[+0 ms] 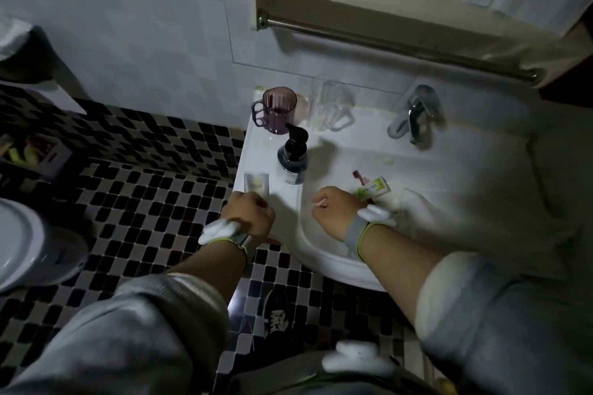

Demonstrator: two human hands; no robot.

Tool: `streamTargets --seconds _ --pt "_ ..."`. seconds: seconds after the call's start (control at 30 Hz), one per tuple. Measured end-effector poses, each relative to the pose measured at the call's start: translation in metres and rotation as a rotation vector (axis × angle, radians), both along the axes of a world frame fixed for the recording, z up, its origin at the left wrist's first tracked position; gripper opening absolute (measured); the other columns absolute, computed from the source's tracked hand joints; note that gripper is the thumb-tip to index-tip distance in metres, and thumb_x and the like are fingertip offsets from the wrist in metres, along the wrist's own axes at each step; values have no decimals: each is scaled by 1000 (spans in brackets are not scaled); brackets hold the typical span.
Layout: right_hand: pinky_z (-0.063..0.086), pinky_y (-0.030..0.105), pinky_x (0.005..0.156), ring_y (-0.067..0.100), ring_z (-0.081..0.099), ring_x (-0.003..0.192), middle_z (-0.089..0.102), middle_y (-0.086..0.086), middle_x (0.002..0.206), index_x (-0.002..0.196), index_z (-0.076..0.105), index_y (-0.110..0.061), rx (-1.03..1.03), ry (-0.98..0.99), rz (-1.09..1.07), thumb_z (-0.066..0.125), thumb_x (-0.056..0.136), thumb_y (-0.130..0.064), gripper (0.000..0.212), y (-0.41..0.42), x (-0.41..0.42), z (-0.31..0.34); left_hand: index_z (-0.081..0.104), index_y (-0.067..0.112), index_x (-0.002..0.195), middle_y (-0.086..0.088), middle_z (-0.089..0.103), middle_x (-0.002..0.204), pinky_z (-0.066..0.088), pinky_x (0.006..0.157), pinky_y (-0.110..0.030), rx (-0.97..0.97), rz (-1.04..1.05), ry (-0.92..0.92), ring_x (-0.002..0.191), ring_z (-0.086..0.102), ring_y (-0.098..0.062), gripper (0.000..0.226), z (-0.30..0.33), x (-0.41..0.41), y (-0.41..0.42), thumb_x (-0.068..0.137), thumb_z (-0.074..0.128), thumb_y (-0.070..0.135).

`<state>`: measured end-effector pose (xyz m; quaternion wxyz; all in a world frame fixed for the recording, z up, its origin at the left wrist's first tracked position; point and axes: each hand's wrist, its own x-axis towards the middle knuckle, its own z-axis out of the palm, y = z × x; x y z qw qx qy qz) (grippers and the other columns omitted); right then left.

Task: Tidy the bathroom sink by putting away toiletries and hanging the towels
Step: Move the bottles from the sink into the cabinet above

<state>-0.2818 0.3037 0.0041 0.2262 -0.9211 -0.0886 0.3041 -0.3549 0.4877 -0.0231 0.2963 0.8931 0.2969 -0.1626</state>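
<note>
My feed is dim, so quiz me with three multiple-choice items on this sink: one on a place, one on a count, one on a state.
1. Where does the dark pump bottle stand?
A. on the floor
B. on the sink's left ledge, nearer than the purple cup
C. on the towel bar

2. How many handled cups stand at the back of the sink?
A. two
B. four
C. none

3. What is on the towel bar?
A. a hung towel
B. nothing; it is bare
C. a toothbrush

Answers:
1 B: it sits on the ledge in front of the purple cup.
2 A: the purple cup and a clear cup beside it.
3 B: the rod shows bare along its visible length.
</note>
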Motion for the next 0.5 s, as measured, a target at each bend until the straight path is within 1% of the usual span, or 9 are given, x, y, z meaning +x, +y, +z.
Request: streamTargets --seconds 0.03,0.07,0.13,0.2,0.3,0.4,0.43,0.5 --pt "56 41 84 34 64 96 66 13 115 118 61 -13 9 4 -37 51 94 -27 29 3 1 -2 69 31 112 -6 54 122 51 89 -36 5 3 8 104 62 -33 35 -5 2 2 84 55 47" --pt "57 43 82 36 65 93 66 16 112 120 58 -11 24 5 -84 52 93 -27 32 7 3 -4 68 30 114 -7 53 123 52 88 -36 7 17 5 105 62 -34 38 -8 3 4 83 55 47" --pt "58 40 80 29 66 88 67 8 107 125 52 -19 58 15 -189 56 90 -31 38 15 10 -11 65 29 118 -7 51 126 53 86 -37 -8 65 -2 105 61 -34 43 -16 8 7 80 56 46" --pt "56 37 85 25 64 95 63 4 114 132 44 -23 100 5 -242 60 87 -33 48 21 16 -16 60 26 125 -9 50 131 52 89 -39 -6 120 -19 110 60 -35 48 -22 11 8 80 60 42" --pt "50 36 93 27 58 108 54 5 126 136 39 -22 102 -65 -284 64 83 -33 59 31 26 -23 54 23 129 -11 52 130 49 91 -40 0 191 -63 112 59 -35 57 -32 19 8 76 66 37" --pt "40 25 94 23 53 117 48 5 133 142 36 -22 145 -127 -304 67 80 -31 70 39 32 -26 56 20 127 -12 58 123 48 90 -39 14 338 -107 108 60 -35 61 -35 28 1 69 72 29" --pt "38 24 96 22 50 121 46 4 136 144 34 -22 160 -139 -307 68 80 -30 73 41 36 -27 57 18 126 -13 59 121 47 90 -39 29 394 -126 107 61 -36 62 -37 32 -1 67 73 26" --pt "39 26 101 21 47 126 43 3 142 147 32 -23 183 -165 -298 70 78 -33 79 44 40 -27 57 17 126 -13 59 119 48 90 -39 37 399 -119 105 61 -36 64 -42 34 -2 65 74 29"
